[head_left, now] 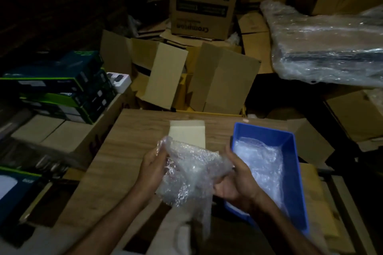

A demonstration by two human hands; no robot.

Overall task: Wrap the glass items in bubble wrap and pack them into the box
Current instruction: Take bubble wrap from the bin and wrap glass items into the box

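Note:
Both hands hold a crumpled bundle of bubble wrap (190,170) above a wooden table (128,141). My left hand (152,168) grips the bundle's left side, and my right hand (236,180) grips its right side. Whatever is inside the wrap is hidden. A small pale cardboard box (187,133) lies flat on the table just behind the bundle. A blue plastic bin (290,143) stands to the right, with more bubble-wrapped items (261,161) lying in it.
Open brown cartons (199,76) crowd the far edge of the table. Dark green product boxes (60,87) are stacked at the left. A large item covered in plastic film (327,47) lies at the upper right. The room is dim.

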